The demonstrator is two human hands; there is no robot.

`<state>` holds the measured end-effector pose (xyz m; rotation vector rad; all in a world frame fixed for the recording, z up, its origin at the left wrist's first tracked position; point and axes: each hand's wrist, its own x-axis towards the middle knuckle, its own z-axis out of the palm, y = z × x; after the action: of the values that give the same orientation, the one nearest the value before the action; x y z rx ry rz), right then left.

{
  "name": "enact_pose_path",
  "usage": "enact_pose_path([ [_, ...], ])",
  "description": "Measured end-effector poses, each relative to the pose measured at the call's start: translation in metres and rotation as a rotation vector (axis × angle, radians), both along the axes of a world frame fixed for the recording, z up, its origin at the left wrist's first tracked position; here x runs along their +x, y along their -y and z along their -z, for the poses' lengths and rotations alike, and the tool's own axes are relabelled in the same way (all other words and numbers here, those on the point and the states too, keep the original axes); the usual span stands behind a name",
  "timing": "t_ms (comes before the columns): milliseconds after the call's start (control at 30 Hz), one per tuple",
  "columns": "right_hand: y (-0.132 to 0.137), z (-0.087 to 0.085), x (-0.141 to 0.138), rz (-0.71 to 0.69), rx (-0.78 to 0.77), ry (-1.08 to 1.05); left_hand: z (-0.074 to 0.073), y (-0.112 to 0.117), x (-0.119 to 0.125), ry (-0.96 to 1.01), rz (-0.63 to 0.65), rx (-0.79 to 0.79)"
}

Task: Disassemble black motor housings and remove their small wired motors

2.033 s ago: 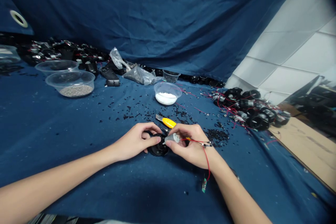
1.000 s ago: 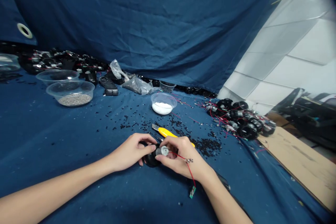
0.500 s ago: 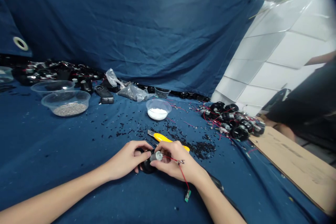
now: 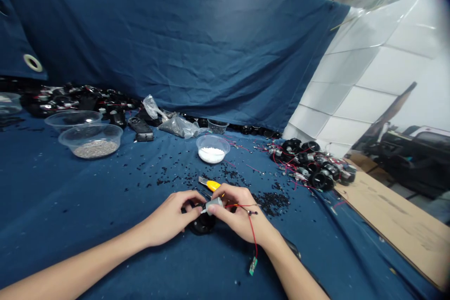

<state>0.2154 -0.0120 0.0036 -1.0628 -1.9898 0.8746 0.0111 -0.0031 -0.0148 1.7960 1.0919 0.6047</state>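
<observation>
My right hand (image 4: 242, 211) is closed on a small grey cylindrical motor (image 4: 213, 205), pinched between thumb and fingers. Red wires trail from the motor over the hand, and a small green circuit board (image 4: 253, 266) dangles at their end. My left hand (image 4: 176, 215) curls around the rim of a black round plastic housing (image 4: 203, 226), its thumb close to the white tip at the motor's left end. Whether the thumb touches that tip is hard to make out. Just behind the hands lies a yellow utility knife (image 4: 213, 185), partly covered by my right hand.
Black pellets (image 4: 272, 202) are scattered beyond the hands. A tub of white granules (image 4: 211, 154) stands behind them; a bowl of greyish granules (image 4: 96, 149) sits left. Motors and housings (image 4: 318, 168) are piled right, beside a cardboard sheet (image 4: 393, 225). A blue cloth hangs behind.
The motor has come up out of the black housing and tilted, so its white tip shows near my left thumb. The person at the far right has left the view.
</observation>
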Motion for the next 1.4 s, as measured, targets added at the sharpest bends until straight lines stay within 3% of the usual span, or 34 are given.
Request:
enact_pose_path([
  [133,0.0,0.005,0.0,-0.052,-0.153,-0.073,-0.008,0.001,0.0,-0.066,-0.006,0.161],
  [433,-0.005,0.004,0.002,0.043,-0.037,-0.069,0.003,0.001,0.008,-0.145,-0.078,0.253],
  [667,-0.006,0.006,0.0,0.067,-0.029,-0.005,0.004,-0.013,0.014,-0.111,-0.107,0.071],
  [833,-0.007,0.01,0.0,0.068,-0.056,0.006,-0.002,-0.018,0.013,-0.083,-0.063,0.028],
  [1033,-0.009,0.013,-0.003,0.084,-0.033,0.063,0.004,-0.021,0.01,-0.043,-0.053,-0.004],
  [1300,-0.006,0.012,-0.005,0.111,0.075,0.124,-0.006,-0.025,-0.009,0.106,0.124,-0.14],
  [1400,-0.006,0.013,-0.006,0.075,0.1,0.118,-0.009,-0.021,-0.012,0.081,0.221,-0.105],
])
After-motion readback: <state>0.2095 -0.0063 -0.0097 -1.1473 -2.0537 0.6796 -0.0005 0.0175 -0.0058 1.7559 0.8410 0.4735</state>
